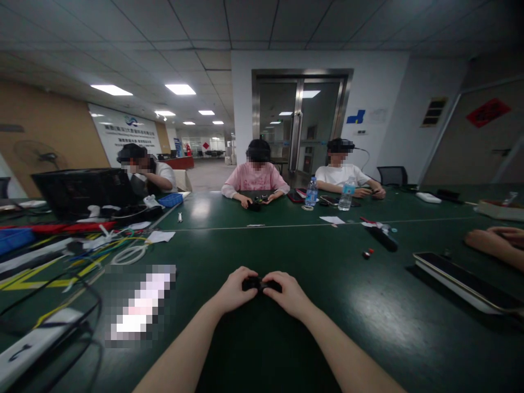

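Observation:
My left hand (236, 292) and my right hand (286, 295) meet above the near middle of the dark green table (229, 251). Between them is a small black object (258, 283), gripped from both sides by thumbs and fingers. Its kind is too dark and small to tell, and its two ends are covered by my fingers. Both hands are closed on it, the thumbs facing each other on the near side. Left of my hands, a blurred-out bright oblong (143, 303) lies on the table.
Cables (129, 254), a white power strip (39, 344) and a blue tray (171, 200) crowd the left. Right are a long black-topped case (462, 281), a black tool-like item (380, 238) and water bottles (347, 195). Co-workers sit opposite; another person's hands (495, 244) rest at far right.

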`<action>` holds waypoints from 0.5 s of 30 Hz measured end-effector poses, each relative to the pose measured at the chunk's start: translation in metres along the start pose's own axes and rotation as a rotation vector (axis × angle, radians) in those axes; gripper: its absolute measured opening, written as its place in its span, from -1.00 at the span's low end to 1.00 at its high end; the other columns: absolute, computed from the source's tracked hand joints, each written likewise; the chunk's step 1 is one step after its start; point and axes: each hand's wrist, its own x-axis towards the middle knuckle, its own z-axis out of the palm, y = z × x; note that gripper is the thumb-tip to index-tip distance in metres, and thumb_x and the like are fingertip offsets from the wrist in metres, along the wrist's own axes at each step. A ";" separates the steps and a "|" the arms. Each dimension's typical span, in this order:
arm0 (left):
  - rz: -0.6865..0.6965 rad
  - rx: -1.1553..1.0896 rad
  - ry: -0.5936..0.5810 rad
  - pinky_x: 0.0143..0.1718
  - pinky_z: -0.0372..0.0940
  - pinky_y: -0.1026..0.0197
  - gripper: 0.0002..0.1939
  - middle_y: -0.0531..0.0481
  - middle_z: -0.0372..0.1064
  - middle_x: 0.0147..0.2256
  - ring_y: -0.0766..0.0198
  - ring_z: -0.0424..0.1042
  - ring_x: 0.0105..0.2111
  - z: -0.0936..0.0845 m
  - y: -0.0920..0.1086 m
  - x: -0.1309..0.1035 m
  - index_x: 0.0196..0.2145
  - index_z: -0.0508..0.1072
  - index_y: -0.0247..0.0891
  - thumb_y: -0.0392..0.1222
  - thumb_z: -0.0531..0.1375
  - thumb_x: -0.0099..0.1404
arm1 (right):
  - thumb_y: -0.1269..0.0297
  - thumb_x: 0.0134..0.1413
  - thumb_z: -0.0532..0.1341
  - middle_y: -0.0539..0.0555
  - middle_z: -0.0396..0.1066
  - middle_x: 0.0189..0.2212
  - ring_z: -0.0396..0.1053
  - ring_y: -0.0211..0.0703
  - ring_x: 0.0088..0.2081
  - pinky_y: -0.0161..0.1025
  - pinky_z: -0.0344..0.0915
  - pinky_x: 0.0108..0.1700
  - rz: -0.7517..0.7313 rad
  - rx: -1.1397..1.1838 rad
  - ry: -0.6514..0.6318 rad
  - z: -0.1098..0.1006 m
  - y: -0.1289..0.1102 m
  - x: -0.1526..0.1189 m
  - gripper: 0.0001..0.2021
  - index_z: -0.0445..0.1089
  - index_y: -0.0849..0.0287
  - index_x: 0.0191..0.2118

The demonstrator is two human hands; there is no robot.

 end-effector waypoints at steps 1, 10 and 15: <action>-0.003 -0.005 -0.002 -0.04 0.22 0.17 -0.63 -0.04 0.28 -0.08 0.19 0.30 -0.08 0.000 0.000 0.000 -0.05 0.36 -0.17 -0.11 0.17 0.16 | 0.14 0.03 0.17 -0.03 0.38 -0.11 0.27 -0.10 -0.01 -0.08 0.13 0.06 -0.003 0.002 0.000 0.000 0.000 0.000 -0.77 0.38 -0.01 -0.16; -0.010 -0.023 -0.026 -0.04 0.21 0.16 -0.59 -0.04 0.28 -0.09 0.19 0.30 -0.09 0.000 -0.001 0.000 -0.03 0.35 -0.17 -0.12 0.19 0.14 | 0.13 0.01 0.18 -0.04 0.37 -0.10 0.26 -0.09 -0.01 -0.08 0.14 0.05 0.005 0.006 -0.004 0.000 -0.001 -0.001 -0.77 0.38 -0.02 -0.17; -0.016 -0.007 -0.034 -0.02 0.20 0.15 -0.64 -0.03 0.28 -0.10 0.19 0.29 -0.08 -0.002 0.001 0.000 -0.06 0.38 -0.17 -0.11 0.17 0.17 | 0.14 0.04 0.15 -0.04 0.37 -0.11 0.27 -0.10 -0.02 -0.11 0.16 0.02 0.027 0.072 -0.002 -0.002 0.000 -0.001 -0.77 0.37 -0.01 -0.15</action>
